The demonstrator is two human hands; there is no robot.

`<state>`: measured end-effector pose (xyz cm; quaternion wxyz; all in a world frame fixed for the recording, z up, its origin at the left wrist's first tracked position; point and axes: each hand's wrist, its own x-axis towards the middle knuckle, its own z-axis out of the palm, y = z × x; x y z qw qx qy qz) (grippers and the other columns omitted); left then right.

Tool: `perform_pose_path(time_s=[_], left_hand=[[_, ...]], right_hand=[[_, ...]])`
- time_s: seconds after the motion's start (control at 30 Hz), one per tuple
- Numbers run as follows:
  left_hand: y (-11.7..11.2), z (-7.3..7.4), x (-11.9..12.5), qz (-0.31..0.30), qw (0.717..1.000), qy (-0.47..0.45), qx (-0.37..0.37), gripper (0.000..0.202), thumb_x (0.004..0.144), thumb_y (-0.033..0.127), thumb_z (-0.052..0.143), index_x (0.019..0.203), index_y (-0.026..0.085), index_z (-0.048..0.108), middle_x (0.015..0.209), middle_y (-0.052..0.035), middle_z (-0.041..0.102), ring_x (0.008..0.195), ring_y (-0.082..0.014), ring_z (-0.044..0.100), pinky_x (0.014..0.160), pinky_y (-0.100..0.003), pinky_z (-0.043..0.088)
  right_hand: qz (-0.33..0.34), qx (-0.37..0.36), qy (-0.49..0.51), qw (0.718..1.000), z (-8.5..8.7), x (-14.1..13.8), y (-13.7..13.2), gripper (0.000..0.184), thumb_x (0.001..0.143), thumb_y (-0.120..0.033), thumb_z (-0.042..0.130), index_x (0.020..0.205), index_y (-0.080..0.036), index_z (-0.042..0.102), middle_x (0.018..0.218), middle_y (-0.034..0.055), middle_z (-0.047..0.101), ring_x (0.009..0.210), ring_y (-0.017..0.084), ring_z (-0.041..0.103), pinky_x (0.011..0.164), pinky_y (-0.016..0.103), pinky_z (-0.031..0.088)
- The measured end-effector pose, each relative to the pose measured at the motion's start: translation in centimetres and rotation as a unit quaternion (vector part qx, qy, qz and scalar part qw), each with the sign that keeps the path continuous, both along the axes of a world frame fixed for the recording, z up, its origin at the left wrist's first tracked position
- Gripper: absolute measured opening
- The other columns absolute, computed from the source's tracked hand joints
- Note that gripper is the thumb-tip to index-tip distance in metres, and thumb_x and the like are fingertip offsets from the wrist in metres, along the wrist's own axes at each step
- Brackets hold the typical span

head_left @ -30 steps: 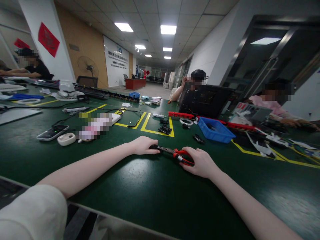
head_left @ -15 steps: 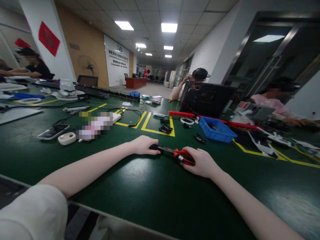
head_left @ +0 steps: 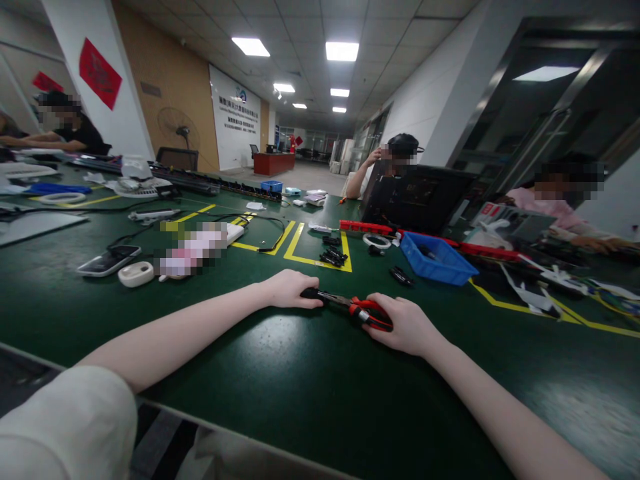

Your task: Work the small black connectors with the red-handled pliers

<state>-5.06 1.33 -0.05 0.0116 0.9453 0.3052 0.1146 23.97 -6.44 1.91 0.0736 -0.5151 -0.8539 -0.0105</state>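
My right hand is closed around the red and black handles of a pair of long-nose pliers. The pliers point left, and their jaws meet a small black part. My left hand pinches that part between thumb and fingers, which cover much of it, so its exact kind is unclear. Both hands are low over the green table. Beyond them, several similar black pieces lie inside a yellow taped outline, and another black piece rests to the right.
A blue bin stands at the right, beside red strips and a black case. To the left lie a phone, a white rounded case and a black cable. Other people sit across and along the table.
The camera view has shifted very slightly. Both hands, the pliers and the black part keep the same arrangement.
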Motion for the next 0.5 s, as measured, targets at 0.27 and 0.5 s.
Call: perform_pose_path(time_s=[0.27, 0.5], left_hand=[[-0.04, 0.1, 0.08, -0.002, 1.0, 0.0, 0.0, 0.036, 0.091, 0.055, 0.051, 0.092, 0.02, 0.057, 0.075, -0.0016, 0.064, 0.068, -0.0186, 0.062, 0.055, -0.023, 0.033], [-0.05, 0.04, 0.05, 0.001, 1.0, 0.002, 0.003, 0.038, 0.092, 0.057, 0.048, 0.092, 0.02, 0.057, 0.074, -0.0018, 0.063, 0.067, -0.0189, 0.061, 0.055, -0.024, 0.032]], right_hand=[[0.002, -0.002, 0.004, 1.0, -0.02, -0.01, 0.02, 0.045, 0.08, -0.05, 0.058, 0.115, -0.022, 0.056, 0.099, 0.0077, 0.068, 0.078, 0.022, 0.061, 0.069, 0.034, 0.045], [0.001, 0.007, 0.0, 1.0, -0.07, -0.01, 0.07, 0.044, 0.08, -0.05, 0.058, 0.114, -0.022, 0.056, 0.097, 0.0076, 0.068, 0.078, 0.022, 0.062, 0.069, 0.034, 0.045]])
